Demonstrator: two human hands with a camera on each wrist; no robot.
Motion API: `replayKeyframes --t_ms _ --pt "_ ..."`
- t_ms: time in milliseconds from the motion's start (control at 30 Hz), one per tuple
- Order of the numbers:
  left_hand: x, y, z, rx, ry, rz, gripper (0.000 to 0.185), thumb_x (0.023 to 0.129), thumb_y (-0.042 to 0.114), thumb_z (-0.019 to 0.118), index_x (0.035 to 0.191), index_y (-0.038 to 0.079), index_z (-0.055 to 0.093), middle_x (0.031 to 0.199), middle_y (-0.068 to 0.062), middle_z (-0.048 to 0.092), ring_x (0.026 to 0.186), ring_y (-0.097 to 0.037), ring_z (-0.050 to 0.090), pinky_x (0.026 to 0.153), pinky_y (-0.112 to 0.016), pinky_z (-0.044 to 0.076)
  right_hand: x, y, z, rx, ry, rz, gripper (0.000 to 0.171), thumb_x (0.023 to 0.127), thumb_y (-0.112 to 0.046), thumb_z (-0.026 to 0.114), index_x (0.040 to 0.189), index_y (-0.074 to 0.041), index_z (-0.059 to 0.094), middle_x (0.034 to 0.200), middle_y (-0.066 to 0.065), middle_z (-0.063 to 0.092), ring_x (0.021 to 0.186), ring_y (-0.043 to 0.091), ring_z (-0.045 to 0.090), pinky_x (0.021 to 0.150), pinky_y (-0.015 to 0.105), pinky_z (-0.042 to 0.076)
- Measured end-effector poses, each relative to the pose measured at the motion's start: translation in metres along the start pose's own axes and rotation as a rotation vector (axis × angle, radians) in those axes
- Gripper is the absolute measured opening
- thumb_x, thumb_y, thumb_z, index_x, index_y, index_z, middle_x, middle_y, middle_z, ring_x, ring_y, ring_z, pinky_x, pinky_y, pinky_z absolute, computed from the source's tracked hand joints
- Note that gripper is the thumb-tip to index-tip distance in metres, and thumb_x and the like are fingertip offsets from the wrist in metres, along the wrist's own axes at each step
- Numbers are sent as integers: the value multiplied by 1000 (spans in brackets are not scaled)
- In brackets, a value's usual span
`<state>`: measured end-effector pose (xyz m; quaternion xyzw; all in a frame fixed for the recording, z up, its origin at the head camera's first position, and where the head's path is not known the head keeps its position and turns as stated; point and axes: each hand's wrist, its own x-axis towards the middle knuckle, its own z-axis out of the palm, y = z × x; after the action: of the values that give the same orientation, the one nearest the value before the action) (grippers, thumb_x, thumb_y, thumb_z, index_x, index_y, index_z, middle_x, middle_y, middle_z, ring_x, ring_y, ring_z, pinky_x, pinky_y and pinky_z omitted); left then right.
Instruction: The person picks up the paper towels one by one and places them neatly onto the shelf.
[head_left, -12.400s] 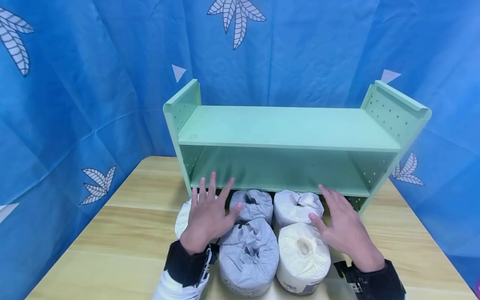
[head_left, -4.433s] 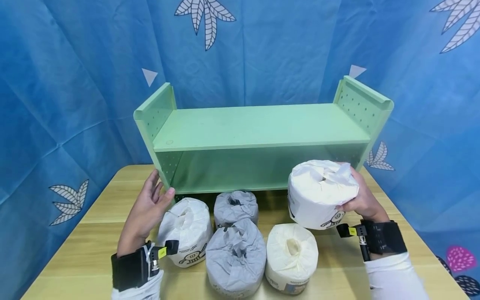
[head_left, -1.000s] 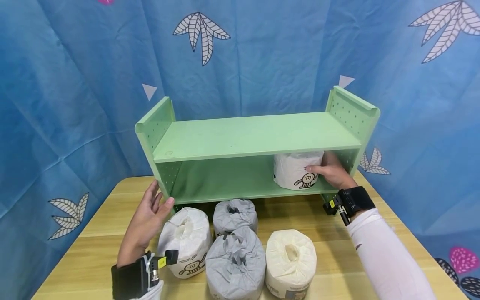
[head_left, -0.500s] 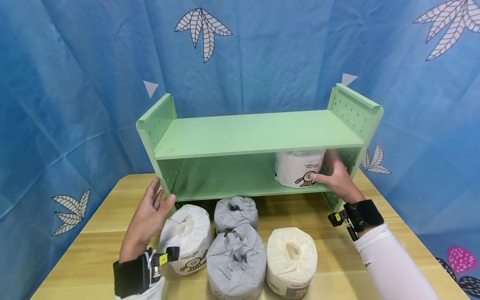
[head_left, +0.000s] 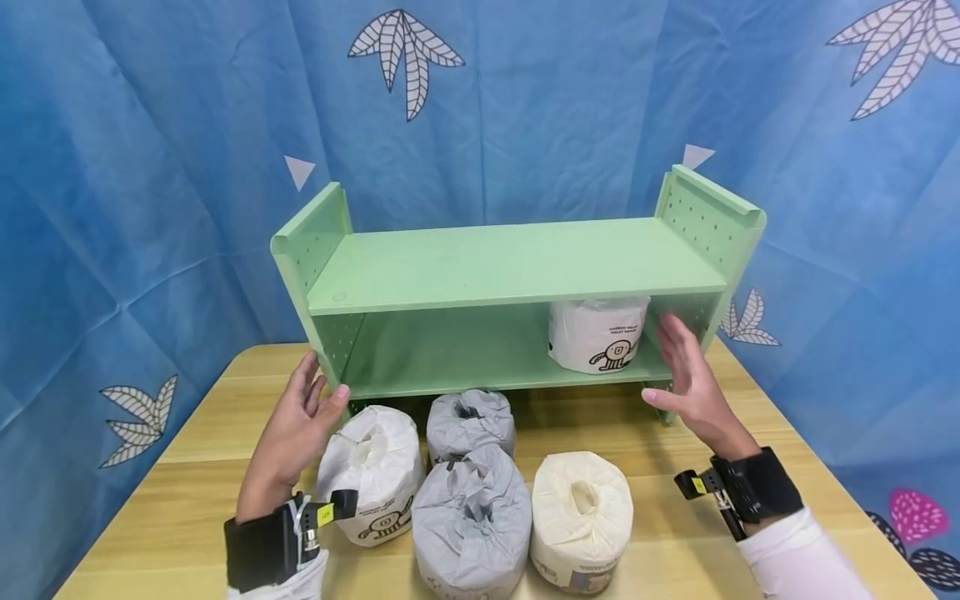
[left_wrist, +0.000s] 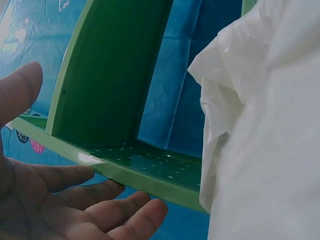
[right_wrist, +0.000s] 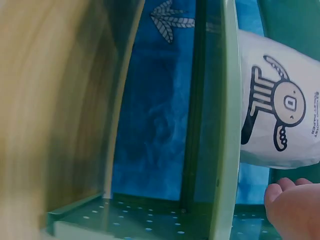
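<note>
My right hand (head_left: 688, 375) has let go of the white wrapped paper roll with the little cartoon figure on it (head_left: 597, 333). Half a second ago my fingers were touching its side. Now they are spread out and straight, and the hand has come back toward me, just to the right of the roll and a bit nearer. It holds nothing.

The roll stands on the lower board of the light green shelf with two boards (head_left: 510, 267), at the right end, close to the side wall with small holes. In the right wrist view the roll (right_wrist: 280, 115) sits past the shelf's green edge, and only a bit of my hand (right_wrist: 295, 210) shows at the bottom.

My left hand (head_left: 296, 425) has not moved. It is open, fingers loose, at the left front corner of the shelf. In the left wrist view my fingers (left_wrist: 95, 210) lie flat by the shelf's green edge.

Four more rolls sit on the wooden table (head_left: 187, 500) near me, same as before: a white wrapped one (head_left: 371, 475) on the left, two grey wrapped ones (head_left: 470, 423) (head_left: 468, 521) in the middle, one behind the other, and a cream one (head_left: 581, 517) on the right.
</note>
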<state>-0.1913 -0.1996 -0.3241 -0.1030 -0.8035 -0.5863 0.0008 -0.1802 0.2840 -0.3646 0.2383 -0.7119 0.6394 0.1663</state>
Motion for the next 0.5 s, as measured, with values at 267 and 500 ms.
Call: replayKeyframes --t_ms 267,500 --pt "1 1 0 9 6 -1 89 99 35 55 156 17 -11 161 -6 -9 146 -30 3 114 -51 17 -30 0 7 33 -79 -35 98 73 17 59 154 0 7 159 18 9 144 23 16 110 16 22" --pt "0 2 0 5 10 -2 90 99 35 56 155 15 -10 161 -7 -10 146 -30 3 114 -52 18 -52 5 19 24 -207 -39 100 73 8 69 152 6 8 158 16 15 140 10 26 110 16 23"
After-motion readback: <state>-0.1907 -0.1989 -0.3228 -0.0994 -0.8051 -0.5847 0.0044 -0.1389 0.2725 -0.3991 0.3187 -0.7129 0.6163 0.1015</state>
